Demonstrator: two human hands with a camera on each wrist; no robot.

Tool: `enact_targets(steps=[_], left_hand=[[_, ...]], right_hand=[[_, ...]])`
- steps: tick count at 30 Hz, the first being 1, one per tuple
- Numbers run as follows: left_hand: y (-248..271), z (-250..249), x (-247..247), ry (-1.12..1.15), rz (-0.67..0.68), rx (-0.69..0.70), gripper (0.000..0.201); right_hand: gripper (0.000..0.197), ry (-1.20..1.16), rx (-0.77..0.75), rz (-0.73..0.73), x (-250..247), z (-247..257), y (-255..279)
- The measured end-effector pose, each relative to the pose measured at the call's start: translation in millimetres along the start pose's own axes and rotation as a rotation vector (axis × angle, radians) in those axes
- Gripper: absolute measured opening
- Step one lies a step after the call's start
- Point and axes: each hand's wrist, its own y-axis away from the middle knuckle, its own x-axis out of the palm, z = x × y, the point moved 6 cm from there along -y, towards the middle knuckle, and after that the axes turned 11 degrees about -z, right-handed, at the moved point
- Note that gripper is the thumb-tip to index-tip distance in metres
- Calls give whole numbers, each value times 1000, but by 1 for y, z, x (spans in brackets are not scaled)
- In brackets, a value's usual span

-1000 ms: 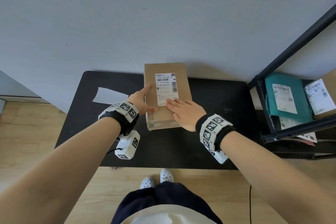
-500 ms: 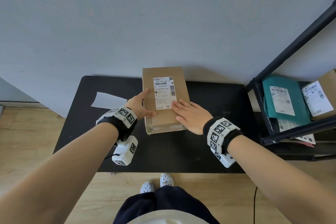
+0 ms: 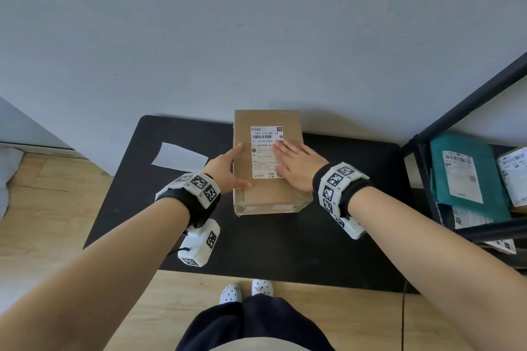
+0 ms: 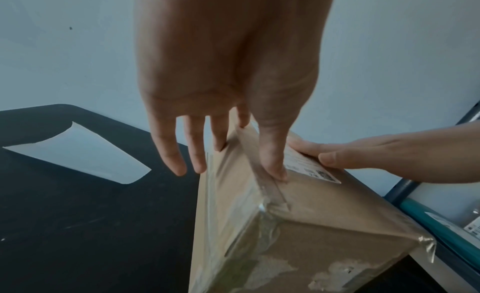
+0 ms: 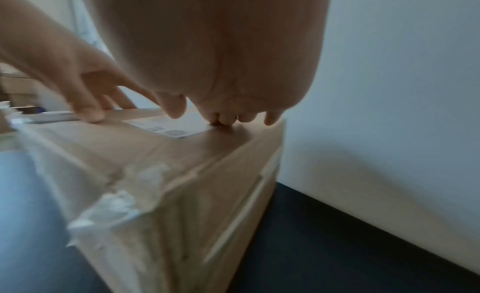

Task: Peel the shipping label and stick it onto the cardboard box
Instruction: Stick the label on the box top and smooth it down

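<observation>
- Head view, far left: a white backing sheet (image 3: 179,157) lies flat on the black surface (image 3: 285,242), well apart from both hands; its far corner curls up in the left wrist view, so it reads as thin, light paper, already stripped.
- Left hand (image 3: 226,169) steadies the box (image 3: 266,196) at its left edge: the thumb lies on the top face near the edge, the fingers (image 4: 168,153) hang straight down the side wall. It is open and bracing the box, not gripping it.
- Box stands on the surface by the wall, long side running away from the person. It looks stiff, and clear tape on its near end is crinkled and probably slick. I judge it best held by pressing on its faces, as now.
- Label (image 3: 266,151) lies flat on the box top, text up, nearer the far end. As thin adhesive paper it would likely crease if lifted again, so smoothing with flat fingers suits it better than pinching.
- Right hand (image 3: 298,164) rests open on the box top, palm down, with straight fingers over the label's right edge; the label sits under and just left of them.
- Far right: a shelf (image 3: 467,100) holds a teal parcel (image 3: 467,174) with its own label.
</observation>
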Motion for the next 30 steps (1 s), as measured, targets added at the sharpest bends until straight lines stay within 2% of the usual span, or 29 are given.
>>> enact_targets(steps=[4, 6, 13, 15, 20, 27, 30], left_hand=[[0, 1, 0, -1, -2, 8, 105], [-1, 0, 0, -6, -4, 10, 106], [-1, 2, 1, 6, -3, -26, 108], [-1, 2, 2, 17, 6, -31, 109], [-1, -1, 0, -23, -25, -5, 107], [4, 4, 3, 9, -33, -28, 101], [4, 4, 4, 16, -29, -30, 103]], right_hand=[[61, -23, -142, 73, 15, 46, 6], [60, -20, -158, 82, 13, 49, -1], [62, -16, 69, 34, -13, -11, -34], [63, -22, 65, 47, -11, -1, -37], [59, -70, -55, 48, -8, 49, -50], [61, -56, 75, 29, -14, -6, -48], [62, -62, 86, 22, -12, -10, -35]])
